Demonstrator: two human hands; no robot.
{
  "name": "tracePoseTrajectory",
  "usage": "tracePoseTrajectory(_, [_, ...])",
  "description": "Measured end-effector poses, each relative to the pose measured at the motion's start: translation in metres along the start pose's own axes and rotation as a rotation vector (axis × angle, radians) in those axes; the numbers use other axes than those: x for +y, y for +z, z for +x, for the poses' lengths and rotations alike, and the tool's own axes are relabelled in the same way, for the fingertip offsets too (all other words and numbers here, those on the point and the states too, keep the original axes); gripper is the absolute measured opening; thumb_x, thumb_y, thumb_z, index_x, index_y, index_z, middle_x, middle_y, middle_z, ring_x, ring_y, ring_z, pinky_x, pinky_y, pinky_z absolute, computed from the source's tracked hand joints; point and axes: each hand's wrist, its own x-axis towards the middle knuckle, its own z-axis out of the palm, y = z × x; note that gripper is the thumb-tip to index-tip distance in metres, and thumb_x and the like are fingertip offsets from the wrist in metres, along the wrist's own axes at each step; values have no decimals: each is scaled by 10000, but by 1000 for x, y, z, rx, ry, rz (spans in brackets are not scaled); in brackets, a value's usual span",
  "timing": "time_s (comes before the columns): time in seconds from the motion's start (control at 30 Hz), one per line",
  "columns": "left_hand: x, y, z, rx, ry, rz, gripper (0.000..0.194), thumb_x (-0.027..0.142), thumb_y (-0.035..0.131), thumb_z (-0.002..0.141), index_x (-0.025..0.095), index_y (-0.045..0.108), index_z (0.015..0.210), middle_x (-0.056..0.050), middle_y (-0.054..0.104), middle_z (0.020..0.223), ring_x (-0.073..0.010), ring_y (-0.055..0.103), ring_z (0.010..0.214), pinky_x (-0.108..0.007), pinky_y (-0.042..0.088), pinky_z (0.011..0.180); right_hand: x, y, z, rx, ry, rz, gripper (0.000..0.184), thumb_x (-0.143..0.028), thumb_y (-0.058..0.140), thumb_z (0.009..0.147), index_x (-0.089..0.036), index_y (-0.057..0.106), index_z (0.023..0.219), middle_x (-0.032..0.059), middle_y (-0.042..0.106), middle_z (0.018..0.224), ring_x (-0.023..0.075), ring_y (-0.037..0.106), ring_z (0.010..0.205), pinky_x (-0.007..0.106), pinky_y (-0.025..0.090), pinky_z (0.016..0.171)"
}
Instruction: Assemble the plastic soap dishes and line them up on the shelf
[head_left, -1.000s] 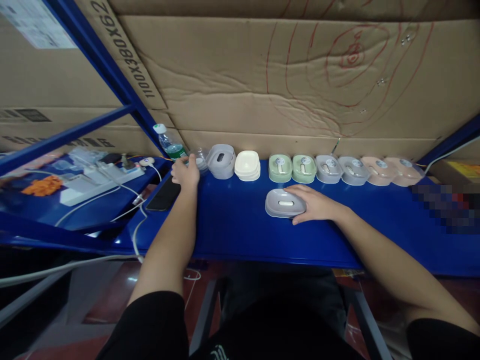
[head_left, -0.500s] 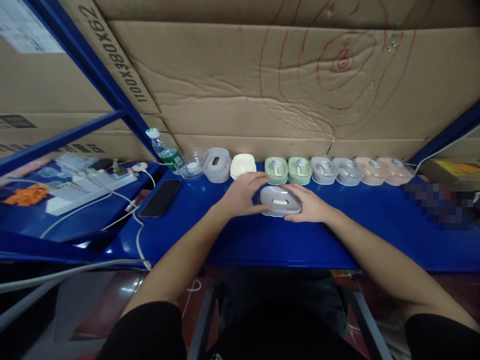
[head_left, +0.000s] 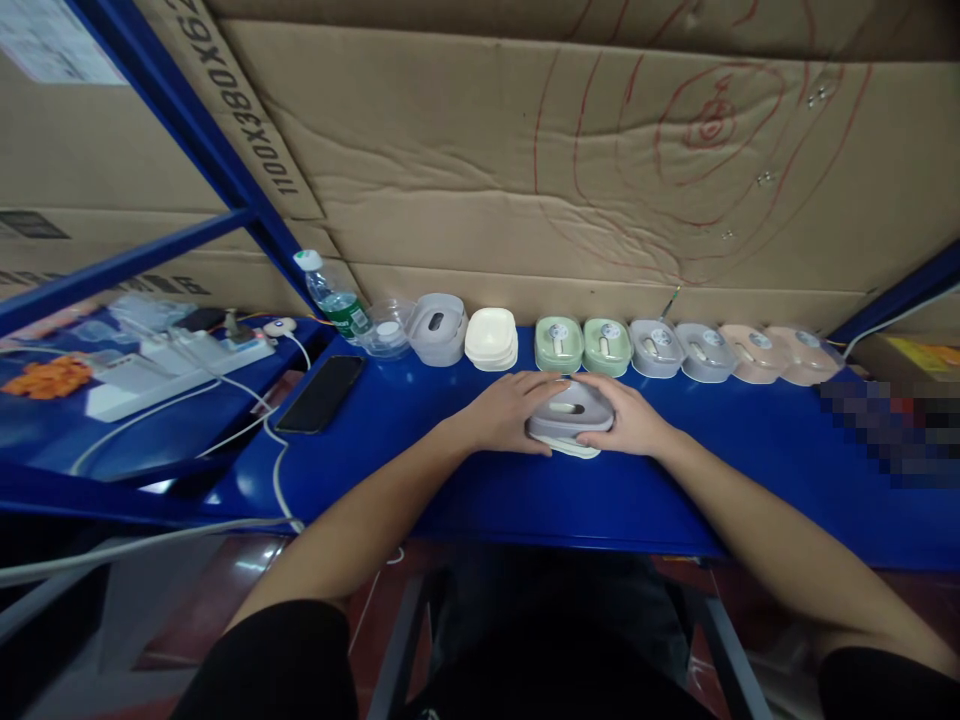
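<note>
A grey rounded plastic box (head_left: 574,420) with an oval slot in its top is held between both my hands over the blue table. A pale flat rim or base shows along its lower edge. My left hand (head_left: 504,412) wraps the box's left side, and my right hand (head_left: 634,412) grips the right side with its thumb at the front. Just beyond the hands stand a stack of cream plastic pieces (head_left: 492,340) and green boxes (head_left: 559,348) with clear covers and round labels. Left of the cream stack is a grey stack with a dark slot (head_left: 437,335).
Along the cardboard back wall, grey boxes (head_left: 705,355) and pink boxes (head_left: 752,355) continue the row rightward. To the left are clear plastic covers (head_left: 388,340), a water bottle (head_left: 337,300), a black phone (head_left: 321,394) and a power strip (head_left: 187,375) with cables.
My left hand has moved right from beside the bottle and phone to the grey box, and its fingers have closed on it. My right hand keeps its hold.
</note>
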Motion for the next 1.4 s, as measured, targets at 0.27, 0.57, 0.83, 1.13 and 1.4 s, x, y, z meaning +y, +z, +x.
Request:
tracePoseTrajectory(0.27, [-4,-4,-4,102,15,-66,588,648,681,988,217,658,1388,-188,657,1519,-352,654,1385,-568,567,1114,-4,-7,-1,197,-49,100,864,-852,722,824,-291,621,1473,146,760,1366,388,739,1247,596,611,1055])
tracePoseTrajectory(0.57, [1,-12,-3,374,88,-14,608,507,572,1104,251,404,1629,-167,733,1381,-222,787,1050,-401,655,899,-10,-8,2,456,270,265,472,-707,666,954,-269,727,1120,40,775,878,249,732,761,425,637,697])
tracePoseTrajectory(0.83, [-3,-21,3,413,349,340,511,656,764,939,262,671,1250,-192,633,1521,-320,675,1321,-469,624,950,-8,-5,12,464,409,729,608,-777,729,864,-270,687,1199,3,704,795,198,651,525,369,587,458])
tracePoseTrajectory(1.13, [-76,-68,-40,933,-483,353,432,483,881,812,233,616,1045,-145,646,1398,-355,611,1366,-561,489,1150,-5,-18,1,-83,-28,16,1110,-742,842,802,-318,375,1715,162,585,1629,447,581,1471,707,483,1200])
tracePoseTrajectory(1.4, [-116,-73,-62,880,-913,215,409,385,844,794,225,574,1056,-104,665,1189,-287,648,1152,-439,509,1069,9,-8,2,-370,-52,-125,1239,-786,909,672,-275,432,1695,172,524,1680,481,499,1535,727,391,1255])
